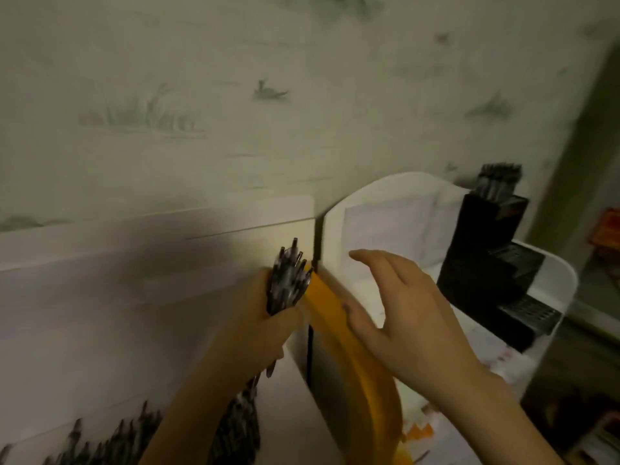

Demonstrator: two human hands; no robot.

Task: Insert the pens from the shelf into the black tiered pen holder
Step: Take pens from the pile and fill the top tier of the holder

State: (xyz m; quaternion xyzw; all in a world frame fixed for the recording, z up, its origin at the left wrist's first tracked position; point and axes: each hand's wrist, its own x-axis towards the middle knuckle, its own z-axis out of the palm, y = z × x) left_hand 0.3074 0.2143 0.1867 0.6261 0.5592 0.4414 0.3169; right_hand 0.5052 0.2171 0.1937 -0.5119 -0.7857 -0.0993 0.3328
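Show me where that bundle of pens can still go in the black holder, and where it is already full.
The black tiered pen holder has pens crowding its top tier. The two lower tiers in front look empty, though blurred. The left hand grips the bundle of pens; the open right hand hovers over bare white shelf left of the holder.

Black tiered pen holder [486,263], black-and-clear pens [288,280], orange band [339,333], pale wallpaper [235,95] with grey-green birds

Open air between right hand [399,317] and black tiered pen holder [493,270] at far right. Holder's top tier already packed with pens [500,181]; lower tiers look open. Orange strip [339,333] and white panel edge [330,229] stand between left hand [258,317] and holder.
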